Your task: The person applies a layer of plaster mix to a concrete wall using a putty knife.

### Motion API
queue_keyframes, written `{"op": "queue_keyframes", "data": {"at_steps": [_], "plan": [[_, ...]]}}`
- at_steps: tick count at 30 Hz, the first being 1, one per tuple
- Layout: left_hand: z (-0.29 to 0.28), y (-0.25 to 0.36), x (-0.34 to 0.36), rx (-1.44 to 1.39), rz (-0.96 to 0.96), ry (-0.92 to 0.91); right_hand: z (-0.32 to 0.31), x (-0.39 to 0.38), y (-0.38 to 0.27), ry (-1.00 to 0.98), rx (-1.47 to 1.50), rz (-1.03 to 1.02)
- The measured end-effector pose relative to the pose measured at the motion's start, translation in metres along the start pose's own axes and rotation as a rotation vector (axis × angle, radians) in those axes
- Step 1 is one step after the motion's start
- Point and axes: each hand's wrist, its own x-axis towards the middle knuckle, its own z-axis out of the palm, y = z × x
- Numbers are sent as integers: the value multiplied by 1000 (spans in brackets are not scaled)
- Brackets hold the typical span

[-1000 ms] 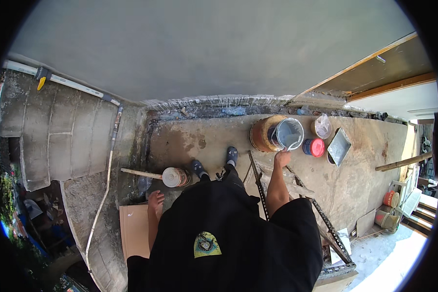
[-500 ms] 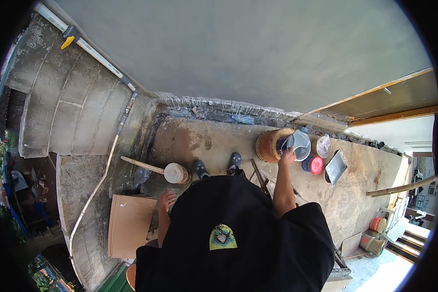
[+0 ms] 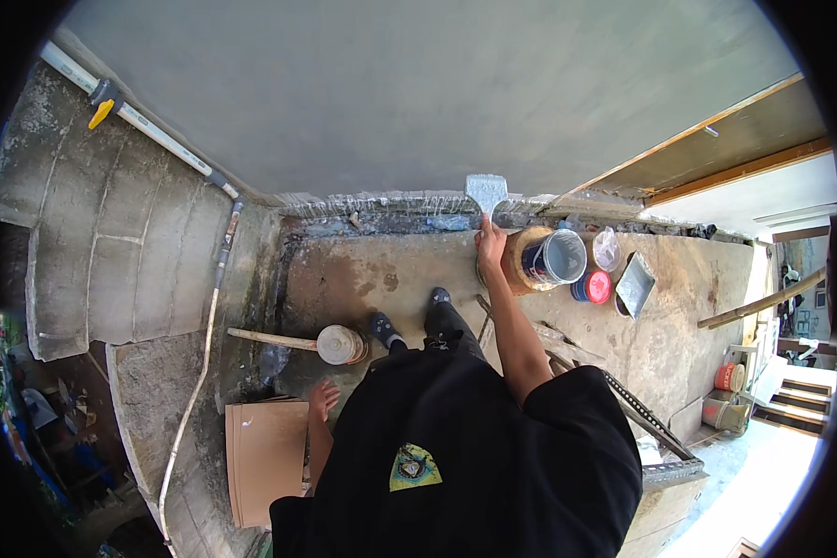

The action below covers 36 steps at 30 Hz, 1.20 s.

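My right hand, its fingers closed round the handle, holds a wide flat paintbrush. The brush head is pale grey and coated, standing in front of the grey wall near its foot. Just right of that hand, a dark blue paint bucket with grey liquid inside rests on a larger brown-stained drum. Hanging low by my left side, my left hand holds nothing and its fingers are apart. It is nearest to a stack of flat cardboard.
A lidded pail with a pole beside it stands left of my feet. Right of the drum are a small red-lidded tub, a clear plastic container and a grey tray. A metal frame lies behind my right arm.
My right hand has moved left and up from the bucket toward the wall, bringing the paintbrush out. My left hand remains low at my side.
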Motion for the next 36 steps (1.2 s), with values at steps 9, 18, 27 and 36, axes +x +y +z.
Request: {"op": "queue_keyframes", "data": {"at_steps": [9, 18, 27, 36], "plan": [[-14, 34, -18, 43, 145, 38, 30, 68, -43, 50, -67, -112], [-11, 71, -53, 66, 100, 224, 79, 156, -132, -51, 76, -304], [-27, 16, -44, -260, 1, 82, 56, 148, 17, -15, -85, -39], [-25, 2, -57, 540, 135, 3, 31, 105, 118, 72, -502, 147]]}}
